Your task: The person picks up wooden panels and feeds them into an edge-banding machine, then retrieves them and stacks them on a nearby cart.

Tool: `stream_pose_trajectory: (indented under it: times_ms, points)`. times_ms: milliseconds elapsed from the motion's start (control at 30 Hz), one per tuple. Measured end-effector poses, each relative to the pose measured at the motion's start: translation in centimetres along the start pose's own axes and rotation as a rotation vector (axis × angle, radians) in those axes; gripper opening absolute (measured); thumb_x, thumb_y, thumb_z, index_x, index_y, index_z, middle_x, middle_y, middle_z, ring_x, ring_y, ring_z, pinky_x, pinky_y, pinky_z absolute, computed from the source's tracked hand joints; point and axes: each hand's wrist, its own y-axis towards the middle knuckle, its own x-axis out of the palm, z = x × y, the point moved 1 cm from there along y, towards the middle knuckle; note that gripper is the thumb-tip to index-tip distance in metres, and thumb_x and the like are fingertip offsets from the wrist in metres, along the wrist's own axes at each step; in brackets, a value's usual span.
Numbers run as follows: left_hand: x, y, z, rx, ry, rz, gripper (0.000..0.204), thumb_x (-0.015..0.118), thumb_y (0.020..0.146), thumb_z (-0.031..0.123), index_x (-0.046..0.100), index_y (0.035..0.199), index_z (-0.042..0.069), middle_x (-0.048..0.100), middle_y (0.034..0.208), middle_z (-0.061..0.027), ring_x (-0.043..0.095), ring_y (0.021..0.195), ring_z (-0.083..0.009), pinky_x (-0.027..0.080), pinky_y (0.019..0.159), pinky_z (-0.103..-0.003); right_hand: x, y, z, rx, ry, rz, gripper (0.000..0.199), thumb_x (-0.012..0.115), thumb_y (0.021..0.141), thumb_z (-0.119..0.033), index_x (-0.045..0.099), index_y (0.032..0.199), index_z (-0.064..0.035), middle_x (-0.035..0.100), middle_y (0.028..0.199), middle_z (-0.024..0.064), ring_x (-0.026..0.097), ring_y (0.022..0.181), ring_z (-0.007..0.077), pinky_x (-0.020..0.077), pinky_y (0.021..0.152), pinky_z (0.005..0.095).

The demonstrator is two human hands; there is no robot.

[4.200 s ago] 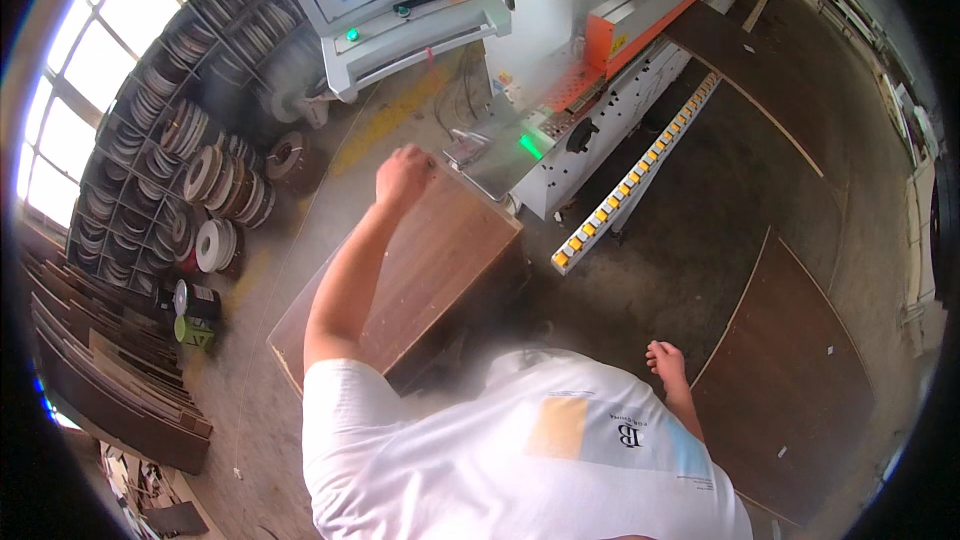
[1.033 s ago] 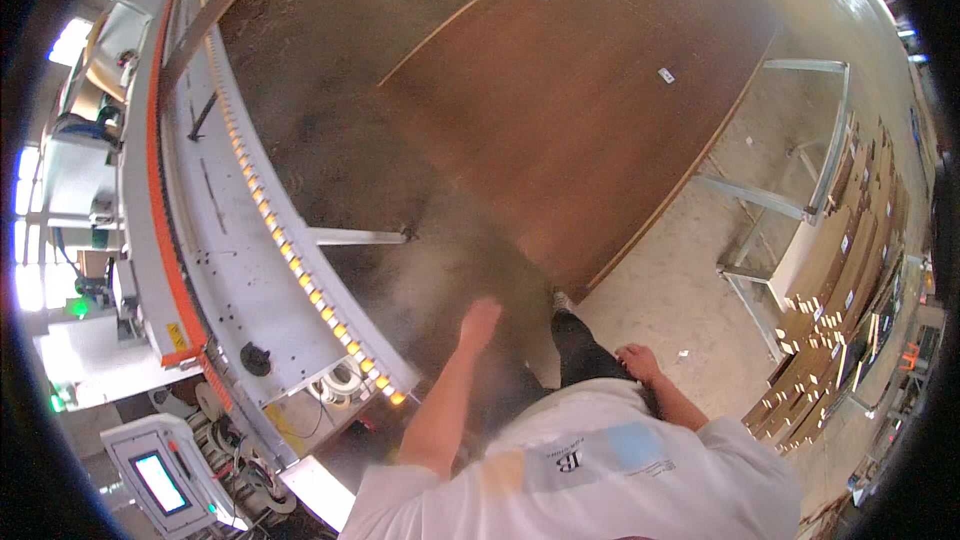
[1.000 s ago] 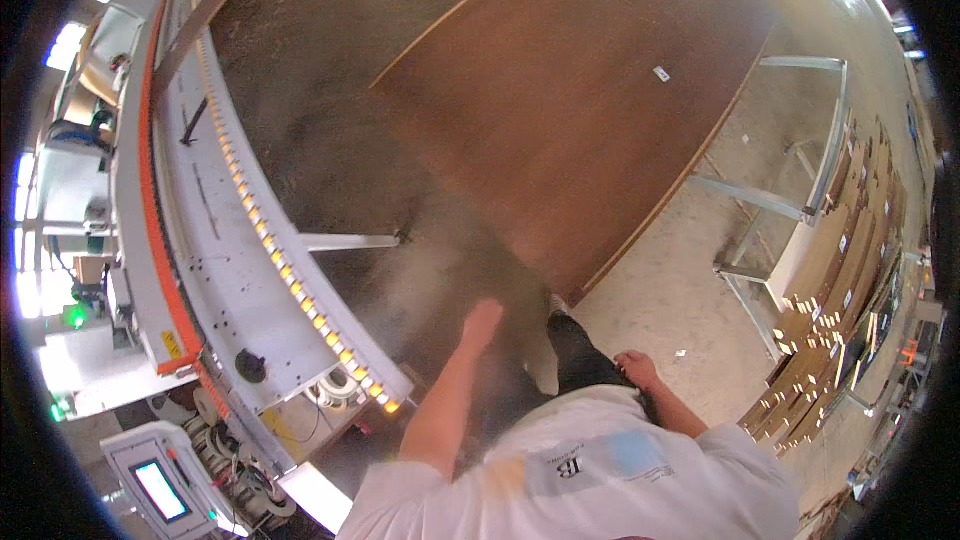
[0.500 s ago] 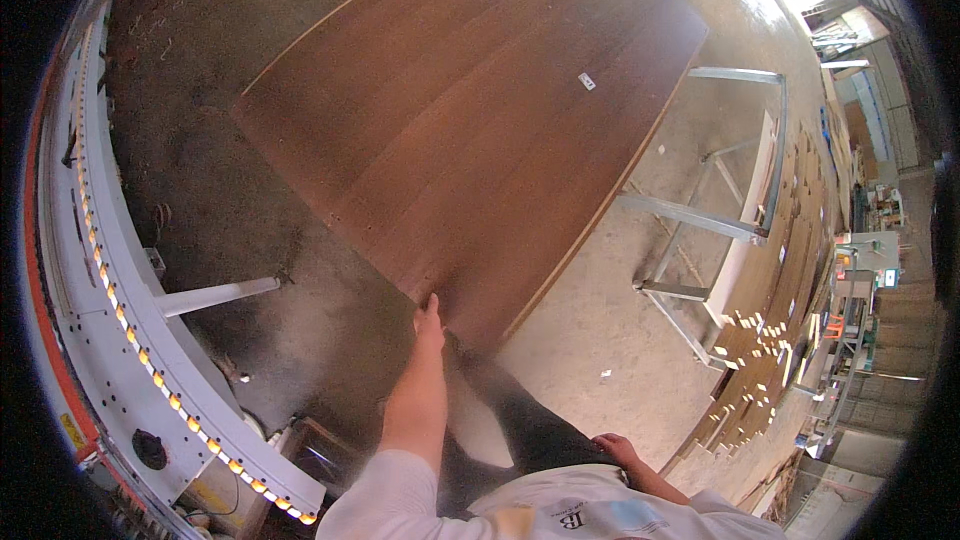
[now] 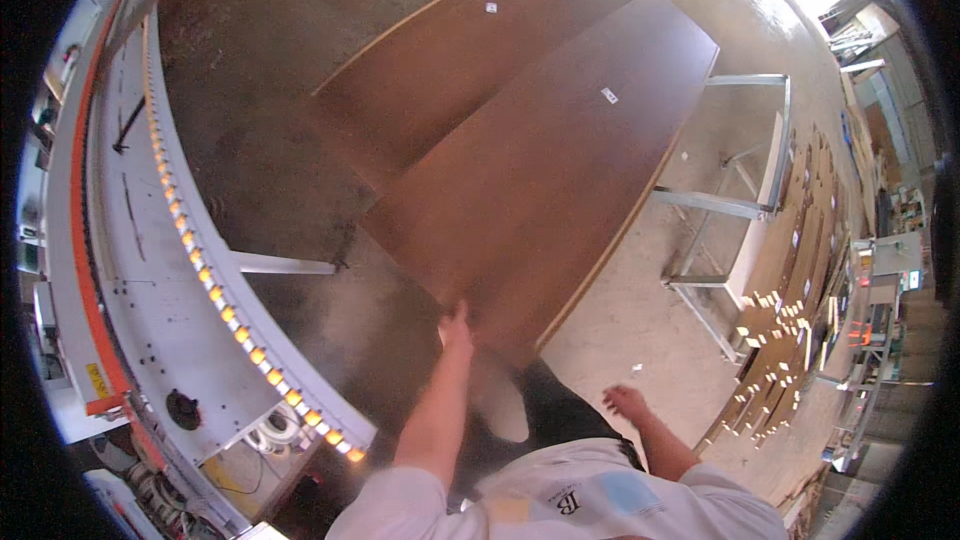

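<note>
A large dark-brown wooden board (image 5: pixel 540 180) with a wood-grain face and a small white label stretches away in front of me. My left hand (image 5: pixel 456 325) is at its near edge, thumb and fingers closed on it, slightly blurred. A second brown board (image 5: pixel 440 60), also labelled, lies along its left side. A long line divides the two, and their near ends are out of line. What supports the boards is mostly hidden. To the right, my right hand (image 5: pixel 625 403) hangs free above the floor, fingers loosely bent and apart, holding nothing.
On the left stands a long grey machine bed (image 5: pixel 170 330) with a row of yellow rollers and a white arm (image 5: pixel 285 264) reaching out. A metal frame (image 5: pixel 715 202) is right of the boards. Farther right are stacked brown strips (image 5: pixel 800 280) with pale ends.
A step between the two boards now shows, the right one set nearer me than the left. My right hand has come away from my waist. The view has shifted left.
</note>
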Motion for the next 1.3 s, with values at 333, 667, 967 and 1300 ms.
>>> stream_pose_trajectory:
  times_ms: [333,667,967,1300]
  points:
    - [-17.3,-23.2,11.6,0.156,-0.166,0.113,0.054,0.073,0.092,0.032,0.056,0.129,-0.004,0.062,0.123,-0.012,0.059,0.109,-0.0272,0.05,0.087,-0.043,-2.3,11.1,-24.9,-0.217,0.624,0.228,0.051,0.054,0.098,-0.05,0.059,0.127,-0.0081,0.065,0.121,0.0074,0.06,0.107,0.0196,0.0486,0.085,0.039]
    - [-39.2,-30.1,7.5,0.321,-0.292,0.288,0.057,0.069,0.093,0.032,0.051,0.138,0.001,0.058,0.134,-0.0143,0.055,0.121,-0.0323,0.044,0.102,-0.052,12.3,-0.5,-24.9,-0.178,1.112,-0.109,0.076,0.042,0.1,-0.053,0.031,0.154,-0.0003,0.033,0.161,0.0139,0.033,0.146,0.033,0.0238,0.121,0.0476]
    - [-58.8,-34.4,9.9,0.368,0.216,0.749,0.066,0.053,0.1,0.052,0.064,0.124,-0.009,0.067,0.12,-0.0191,0.061,0.104,-0.0306,0.05,0.089,-0.044,26.2,-18.3,-19.5,0.085,0.711,-0.231,0.053,0.062,0.091,-0.045,0.055,0.132,-0.0119,0.06,0.131,0.01,0.058,0.117,0.028,0.0461,0.1,0.0526]
    - [-58.9,-35.8,10.5,0.57,0.929,1.255,0.058,0.066,0.092,0.033,0.052,0.136,-0.002,0.052,0.14,-0.0245,0.049,0.127,-0.0429,0.04,0.107,-0.05,23.4,-17.3,-19.7,0.185,0.124,-0.786,0.052,0.062,0.094,-0.049,0.059,0.125,-0.0078,0.066,0.117,0.0115,0.064,0.11,0.0266,0.0537,0.091,0.0454]
